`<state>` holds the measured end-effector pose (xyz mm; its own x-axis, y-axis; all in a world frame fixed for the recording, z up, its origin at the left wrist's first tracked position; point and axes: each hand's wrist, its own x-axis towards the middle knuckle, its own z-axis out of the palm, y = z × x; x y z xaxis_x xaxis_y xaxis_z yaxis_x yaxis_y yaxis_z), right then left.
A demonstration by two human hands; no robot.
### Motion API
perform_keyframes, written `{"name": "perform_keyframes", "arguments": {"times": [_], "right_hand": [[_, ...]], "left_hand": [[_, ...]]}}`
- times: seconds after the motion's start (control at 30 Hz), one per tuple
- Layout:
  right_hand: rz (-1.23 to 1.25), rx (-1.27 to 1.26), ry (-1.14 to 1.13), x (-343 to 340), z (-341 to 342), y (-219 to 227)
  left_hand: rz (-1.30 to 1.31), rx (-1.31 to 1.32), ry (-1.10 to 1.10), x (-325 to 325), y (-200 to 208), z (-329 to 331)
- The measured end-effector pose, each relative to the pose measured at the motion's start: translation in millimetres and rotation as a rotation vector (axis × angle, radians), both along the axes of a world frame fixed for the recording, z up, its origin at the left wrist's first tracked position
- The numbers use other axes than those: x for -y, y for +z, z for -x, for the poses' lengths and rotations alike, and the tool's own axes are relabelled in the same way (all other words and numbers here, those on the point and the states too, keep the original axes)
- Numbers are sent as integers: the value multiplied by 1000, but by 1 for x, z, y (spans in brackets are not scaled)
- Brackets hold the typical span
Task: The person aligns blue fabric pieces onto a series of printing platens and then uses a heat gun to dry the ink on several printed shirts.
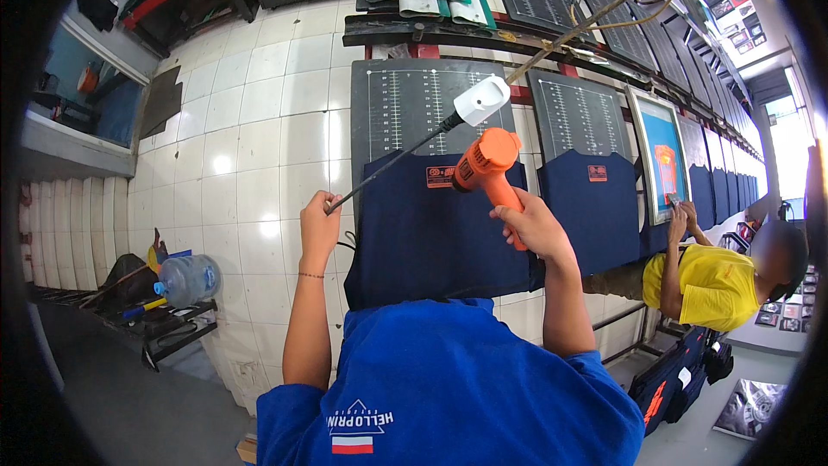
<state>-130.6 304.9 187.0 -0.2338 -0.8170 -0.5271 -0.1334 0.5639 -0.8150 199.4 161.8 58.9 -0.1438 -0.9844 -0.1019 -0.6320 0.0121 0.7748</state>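
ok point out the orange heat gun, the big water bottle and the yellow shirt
Orange heat gun (489, 162): head view, on its body, above the handle
Water bottle (186, 282): head view, on its clear blue side
Yellow shirt (716, 287): head view, on the cloth over the torso

The person's T-shirt (483, 380) was royal blue with short sleeves (597, 377), and carried white lettering (366, 420), a thin white triangular outline (357, 401) and a small red-and-white rectangle (352, 445); a slim band (311, 275) circled the left wrist (314, 264).
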Motion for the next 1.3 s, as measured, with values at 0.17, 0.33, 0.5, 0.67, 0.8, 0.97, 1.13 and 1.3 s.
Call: {"name": "perform_keyframes", "arguments": {"times": [0.17,0.33,0.5,0.67,0.8,0.97,1.13,1.3], "right_hand": [[-22,-45,9,-5,2,-1],[-29,-77,12,-9,-2,1],[-95,-85,-5,-10,-6,8],[-21,-53,-32,-8,-7,3],[29,79,-66,-2,2,-8],[49,31,-111,4,-8,-15],[104,-57,-151,4,-24,-17],[80,58,-107,14,-28,-21]], "left_hand": [[-61,-115,-51,-12,-4,-15],[-120,-166,-89,-25,3,-27],[-133,-193,-80,-33,12,-33],[-146,-201,-67,-37,14,-38],[-171,-192,-57,-42,19,-40],[-152,-180,-48,-48,16,-46],[-173,-114,-91,-51,26,-49],[-264,-108,-195,-62,27,-60]]}}
